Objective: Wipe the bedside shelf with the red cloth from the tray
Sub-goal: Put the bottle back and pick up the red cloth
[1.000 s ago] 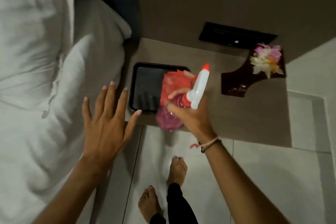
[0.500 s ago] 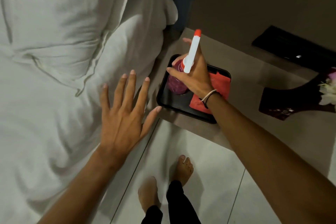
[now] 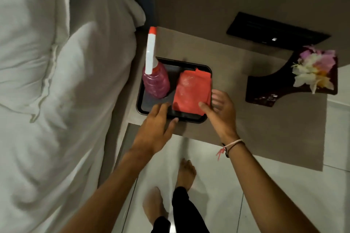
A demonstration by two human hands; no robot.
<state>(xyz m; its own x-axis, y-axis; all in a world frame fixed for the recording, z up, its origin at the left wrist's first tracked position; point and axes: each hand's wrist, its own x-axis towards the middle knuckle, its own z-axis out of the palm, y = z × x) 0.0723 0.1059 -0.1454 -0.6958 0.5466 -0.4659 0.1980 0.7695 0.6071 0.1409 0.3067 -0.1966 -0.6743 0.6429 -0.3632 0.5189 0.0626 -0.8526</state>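
Now the right hand [image 3: 220, 111] has released the spray bottle [image 3: 156, 79], which stands in the black tray [image 3: 141, 108]; its fingers are spread, thumb touching the folded red cloth [image 3: 192, 92] lying in the tray's right half. Left hand [image 3: 156, 125], formerly over the bed, rests open-fingered on the tray's near rim. Beyond, the brown bedside shelf [image 3: 236, 119] carries a dark dish of flowers [image 3: 312, 68]. White bedding [image 3: 47, 100] lies left.
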